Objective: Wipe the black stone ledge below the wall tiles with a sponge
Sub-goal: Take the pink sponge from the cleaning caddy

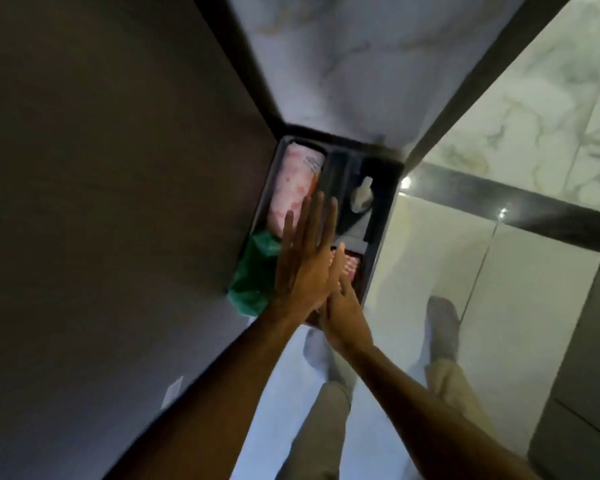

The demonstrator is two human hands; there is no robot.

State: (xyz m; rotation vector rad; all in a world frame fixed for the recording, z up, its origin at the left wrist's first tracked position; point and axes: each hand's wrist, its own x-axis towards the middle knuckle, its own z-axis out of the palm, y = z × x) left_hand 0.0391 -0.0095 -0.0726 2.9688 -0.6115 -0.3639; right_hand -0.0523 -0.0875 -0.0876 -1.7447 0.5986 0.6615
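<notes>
Black tray (378,258) in corner, both hands over it.
L hand (305,268) flat, fingers spread, empty, above green bag (253,275) & pink pack (293,188); R hand (343,306) just beside, touching it, fingers straight, holding nothing. Black stone ledge (520,199) runs below marble tiles (541,109), well apart. Sponge not seen.
</notes>
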